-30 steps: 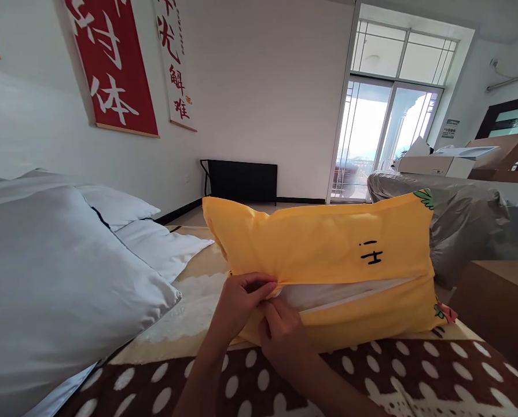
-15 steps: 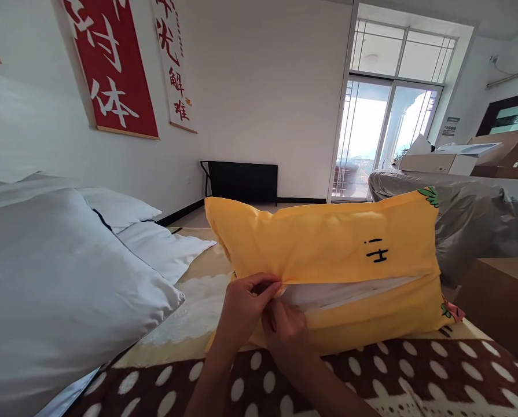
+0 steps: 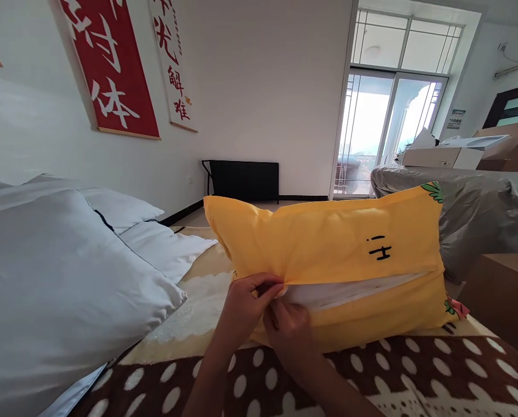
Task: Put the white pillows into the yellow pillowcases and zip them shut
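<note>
A yellow pillowcase with "Hi" lettering and a green leaf print lies in front of me, stuffed with a white pillow that shows through its long opening. My left hand pinches the upper edge of the opening near its left end. Just below and to the right, my right hand has its fingers closed at the lower edge of the same opening. Its fingertips are partly hidden, but it appears to grip the pillowcase fabric. Both hands nearly touch each other.
Several white pillows are piled at the left. Beneath everything is a brown blanket with pale spots. On the right stand a cardboard box and a plastic-wrapped piece of furniture with boxes on top. A black panel leans by the far wall.
The hands keep their hold at the same place on the pillowcase opening. The right side of the view has shifted slightly, and the pillowcase's right end sits a little higher.
</note>
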Available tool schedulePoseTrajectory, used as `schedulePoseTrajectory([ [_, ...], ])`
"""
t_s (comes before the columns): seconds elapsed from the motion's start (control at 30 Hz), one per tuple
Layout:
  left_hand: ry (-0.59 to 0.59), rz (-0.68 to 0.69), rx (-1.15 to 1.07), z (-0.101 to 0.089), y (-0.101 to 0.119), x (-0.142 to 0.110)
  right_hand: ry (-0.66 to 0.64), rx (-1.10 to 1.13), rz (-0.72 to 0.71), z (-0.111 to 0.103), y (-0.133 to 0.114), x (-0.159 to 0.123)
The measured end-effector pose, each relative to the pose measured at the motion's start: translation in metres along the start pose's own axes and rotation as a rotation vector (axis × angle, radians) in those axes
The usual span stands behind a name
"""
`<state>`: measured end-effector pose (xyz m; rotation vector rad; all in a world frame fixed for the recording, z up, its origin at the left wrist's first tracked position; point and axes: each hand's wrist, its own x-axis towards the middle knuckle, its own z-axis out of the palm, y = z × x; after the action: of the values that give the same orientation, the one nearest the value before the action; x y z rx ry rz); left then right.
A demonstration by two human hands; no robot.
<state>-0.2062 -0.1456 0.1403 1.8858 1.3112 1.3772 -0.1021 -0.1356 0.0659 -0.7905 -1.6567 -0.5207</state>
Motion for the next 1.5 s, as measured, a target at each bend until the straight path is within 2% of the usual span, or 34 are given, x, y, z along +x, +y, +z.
schedulePoseTrajectory([
  [0.13,-0.095,0.085,0.088,-0.007,0.007,-0.001,-0.001,0.042,0.012,0.001,0.001,-0.001],
  [0.23,-0.172,0.177,0.240,-0.019,0.010,-0.005,-0.028,0.095,0.038,-0.002,0.002,0.000],
  [0.33,-0.209,0.227,0.431,-0.031,0.009,-0.012,-0.042,0.155,0.079,-0.006,0.002,0.002],
  [0.43,-0.231,0.252,0.554,-0.035,0.007,-0.015,-0.067,0.221,0.114,-0.008,0.001,0.002],
  [0.63,-0.178,0.309,0.653,-0.026,0.006,-0.010,-0.073,0.238,0.113,-0.012,0.000,0.004],
  [0.87,-0.117,0.463,0.789,-0.022,0.000,-0.007,-0.022,0.190,0.095,-0.014,0.000,0.010],
  [1.07,-0.170,0.392,0.800,-0.015,0.000,-0.004,-0.022,0.101,0.116,-0.014,0.006,0.011],
  [1.27,-0.110,0.317,0.763,-0.014,0.001,-0.002,0.026,0.084,0.128,-0.016,0.006,0.015],
  [1.5,-0.069,0.346,0.739,-0.016,-0.007,0.002,0.089,0.077,0.102,-0.019,0.013,0.016],
])
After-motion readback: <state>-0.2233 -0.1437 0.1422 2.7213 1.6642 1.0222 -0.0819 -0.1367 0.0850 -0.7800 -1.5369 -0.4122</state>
